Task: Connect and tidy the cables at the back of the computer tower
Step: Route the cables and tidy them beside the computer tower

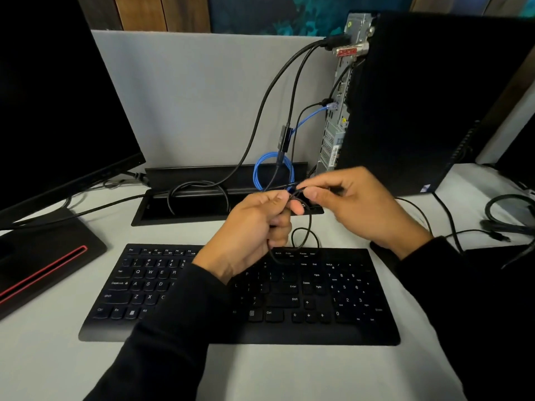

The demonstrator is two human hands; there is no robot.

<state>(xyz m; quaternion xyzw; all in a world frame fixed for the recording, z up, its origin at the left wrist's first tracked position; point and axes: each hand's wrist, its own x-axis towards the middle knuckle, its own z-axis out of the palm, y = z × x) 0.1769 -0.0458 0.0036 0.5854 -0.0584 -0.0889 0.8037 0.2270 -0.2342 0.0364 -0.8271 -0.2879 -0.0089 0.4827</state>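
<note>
Thin black cable [301, 235], two hands pinching.

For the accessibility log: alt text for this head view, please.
Both hands, left hand and right hand, pinch a thin black cable above a black keyboard. Behind, a computer tower shows its rear with black cables and a blue cable plugged in.

Thin black cable [301, 238] vanishes inside left hand [254, 224]; pinch point under right hand [356, 201] blurred. Keyboard [318, 290] partly hidden beneath both forearms.
</note>
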